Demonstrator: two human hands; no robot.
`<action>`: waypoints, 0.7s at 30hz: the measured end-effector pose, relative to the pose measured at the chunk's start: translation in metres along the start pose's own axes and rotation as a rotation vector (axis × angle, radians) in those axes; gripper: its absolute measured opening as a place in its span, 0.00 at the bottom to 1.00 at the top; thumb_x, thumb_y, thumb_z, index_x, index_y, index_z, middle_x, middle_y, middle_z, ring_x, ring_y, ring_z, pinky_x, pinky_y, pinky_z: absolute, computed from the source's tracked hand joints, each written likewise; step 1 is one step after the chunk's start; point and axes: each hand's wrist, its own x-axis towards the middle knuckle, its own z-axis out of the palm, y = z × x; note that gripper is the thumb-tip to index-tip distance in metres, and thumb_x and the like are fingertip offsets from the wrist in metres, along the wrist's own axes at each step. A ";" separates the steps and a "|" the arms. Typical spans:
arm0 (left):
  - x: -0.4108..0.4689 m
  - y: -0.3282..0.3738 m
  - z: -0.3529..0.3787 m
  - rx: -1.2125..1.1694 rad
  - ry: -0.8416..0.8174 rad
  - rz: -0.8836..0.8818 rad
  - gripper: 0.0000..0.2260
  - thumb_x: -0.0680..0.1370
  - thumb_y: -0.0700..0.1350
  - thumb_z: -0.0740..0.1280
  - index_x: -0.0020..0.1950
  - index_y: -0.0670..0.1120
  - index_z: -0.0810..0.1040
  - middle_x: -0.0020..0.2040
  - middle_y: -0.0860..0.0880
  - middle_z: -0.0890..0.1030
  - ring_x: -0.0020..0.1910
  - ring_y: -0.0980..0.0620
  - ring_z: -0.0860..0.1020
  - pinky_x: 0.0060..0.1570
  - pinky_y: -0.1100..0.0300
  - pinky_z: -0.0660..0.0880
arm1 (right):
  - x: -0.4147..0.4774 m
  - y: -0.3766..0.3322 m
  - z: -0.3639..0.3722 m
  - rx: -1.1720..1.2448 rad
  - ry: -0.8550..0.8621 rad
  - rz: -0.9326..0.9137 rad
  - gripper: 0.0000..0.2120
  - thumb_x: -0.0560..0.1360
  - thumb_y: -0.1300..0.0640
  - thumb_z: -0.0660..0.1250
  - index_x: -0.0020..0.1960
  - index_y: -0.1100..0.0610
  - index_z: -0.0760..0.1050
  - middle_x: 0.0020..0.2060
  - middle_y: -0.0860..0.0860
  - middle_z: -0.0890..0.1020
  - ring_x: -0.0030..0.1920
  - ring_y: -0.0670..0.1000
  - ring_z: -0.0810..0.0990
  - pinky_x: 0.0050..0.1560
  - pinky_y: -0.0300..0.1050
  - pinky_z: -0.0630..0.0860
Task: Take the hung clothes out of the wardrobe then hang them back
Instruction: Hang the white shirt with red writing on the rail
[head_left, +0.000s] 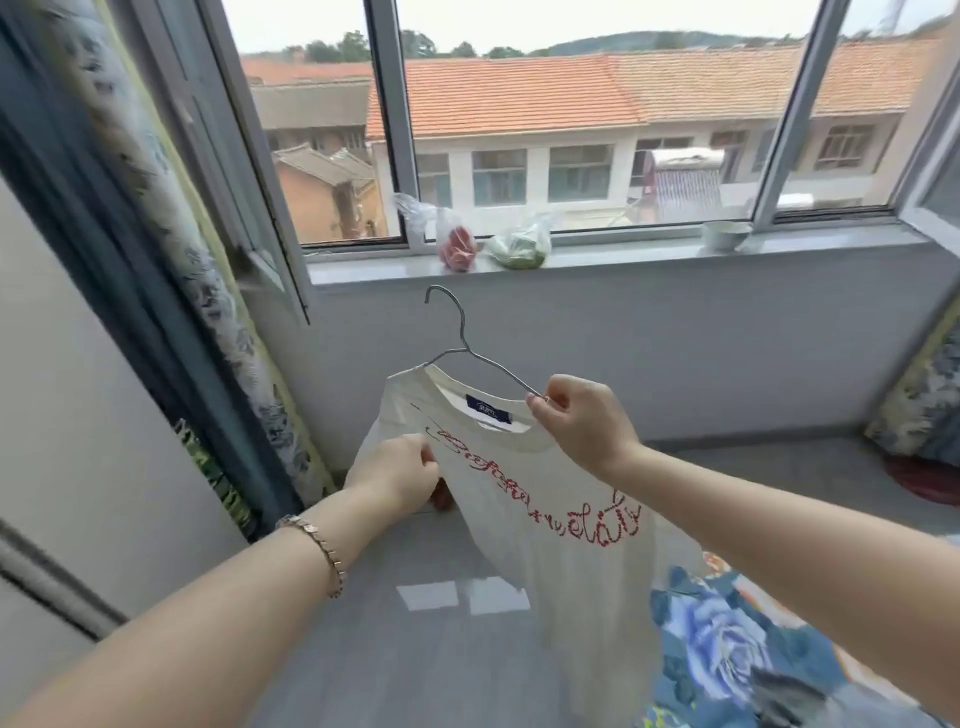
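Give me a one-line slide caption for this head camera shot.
Right hand pinches a wire hanger threaded into a cream T-shirt while the left hand grips its front.

Both arms show bare from the picture's lower corners up to the hands, uncovered along the whole forearm. The left hand (400, 475) has one piece of jewellery just behind it: a slim bracelet (318, 546) of rose-gold coloured metal, made of small blocky links set side by side in a single row and sitting close around the wrist. The right hand (582, 421) and its wrist are bare. The fingernails are too blurred to judge.
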 end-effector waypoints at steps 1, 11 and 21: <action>-0.017 -0.010 -0.006 -0.004 0.029 -0.049 0.07 0.77 0.44 0.57 0.48 0.49 0.74 0.50 0.49 0.78 0.48 0.47 0.75 0.43 0.60 0.70 | -0.005 -0.013 0.003 0.022 -0.030 -0.040 0.20 0.77 0.53 0.63 0.29 0.53 0.60 0.26 0.47 0.66 0.30 0.49 0.64 0.31 0.44 0.60; -0.237 -0.096 -0.051 -0.055 0.256 -0.612 0.06 0.76 0.49 0.61 0.47 0.49 0.74 0.47 0.49 0.78 0.50 0.46 0.76 0.47 0.60 0.71 | -0.121 -0.153 0.034 0.176 -0.456 -0.454 0.16 0.74 0.55 0.64 0.30 0.56 0.65 0.25 0.48 0.68 0.28 0.49 0.64 0.30 0.40 0.62; -0.540 -0.153 -0.071 -0.092 0.537 -1.083 0.07 0.77 0.45 0.57 0.46 0.48 0.74 0.48 0.48 0.79 0.47 0.47 0.78 0.44 0.58 0.73 | -0.309 -0.311 0.044 0.184 -0.849 -0.872 0.18 0.76 0.53 0.62 0.29 0.54 0.64 0.26 0.48 0.69 0.27 0.48 0.65 0.29 0.40 0.60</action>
